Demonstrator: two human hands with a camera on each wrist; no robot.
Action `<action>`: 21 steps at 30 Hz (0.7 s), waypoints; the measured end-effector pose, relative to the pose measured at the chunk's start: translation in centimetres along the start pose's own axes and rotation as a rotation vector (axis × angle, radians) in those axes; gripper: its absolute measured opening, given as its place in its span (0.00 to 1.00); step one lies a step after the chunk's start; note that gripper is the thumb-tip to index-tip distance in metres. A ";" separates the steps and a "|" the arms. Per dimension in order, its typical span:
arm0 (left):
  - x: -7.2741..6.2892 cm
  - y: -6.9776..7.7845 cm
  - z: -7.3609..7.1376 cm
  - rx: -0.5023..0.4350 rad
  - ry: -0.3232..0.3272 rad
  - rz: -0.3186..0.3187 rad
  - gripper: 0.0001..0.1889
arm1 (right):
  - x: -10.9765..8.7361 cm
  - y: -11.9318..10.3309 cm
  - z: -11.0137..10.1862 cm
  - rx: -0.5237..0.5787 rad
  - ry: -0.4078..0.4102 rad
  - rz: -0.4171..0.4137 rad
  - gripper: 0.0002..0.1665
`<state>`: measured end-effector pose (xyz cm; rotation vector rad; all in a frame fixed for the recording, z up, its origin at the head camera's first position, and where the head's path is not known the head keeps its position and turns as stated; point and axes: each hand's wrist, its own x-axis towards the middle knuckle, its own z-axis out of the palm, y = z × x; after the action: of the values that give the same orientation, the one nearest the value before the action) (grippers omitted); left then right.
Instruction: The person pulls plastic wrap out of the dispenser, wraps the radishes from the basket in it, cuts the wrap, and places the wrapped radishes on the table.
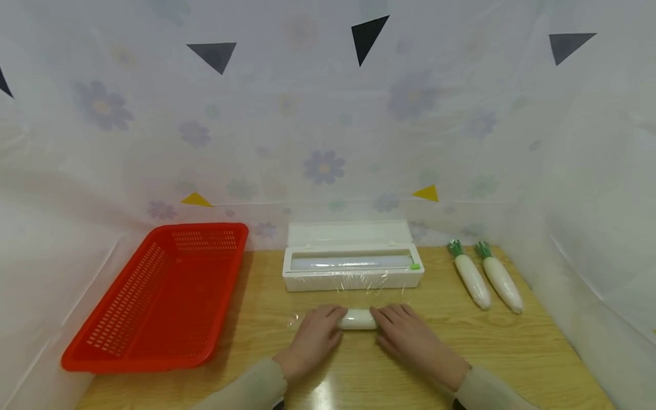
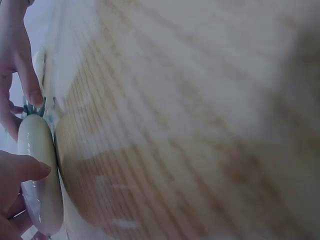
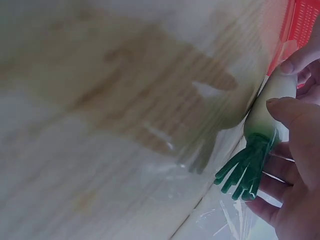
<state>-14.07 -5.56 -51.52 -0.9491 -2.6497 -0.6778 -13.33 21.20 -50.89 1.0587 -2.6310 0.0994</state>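
A white radish (image 1: pixel 357 319) with green leaves lies crosswise on the table in clear plastic wrap. My left hand (image 1: pixel 319 335) grips its tip end, thumb on the near side and fingers behind in the left wrist view. At the leafy end, my right hand (image 1: pixel 410 340) holds the radish. The green leaves (image 3: pixel 245 170) lie beside its fingers in the right wrist view; in the head view that hand hides them. Behind the hands, an open white wrap box (image 1: pixel 353 280) holds a roll of plastic wrap (image 1: pixel 351 262), and film stretches from it toward the radish.
A red plastic basket (image 1: pixel 205 341) stands at the left. Two more white radishes, a nearer one (image 1: pixel 472 280) and one farther right (image 1: pixel 502 283), lie at the right. The box's lid (image 1: pixel 348 233) stands raised near the patterned curtain (image 1: pixel 323 114) at the back.
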 end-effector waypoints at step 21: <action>2.4 -1.6 -0.3 0.029 -0.067 -0.101 0.19 | 3.4 2.1 0.7 0.056 0.040 0.040 0.27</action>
<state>-16.92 -5.52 -50.87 -0.8488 -2.7743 -0.6386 -17.29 20.32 -50.41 1.0119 -2.6277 0.2021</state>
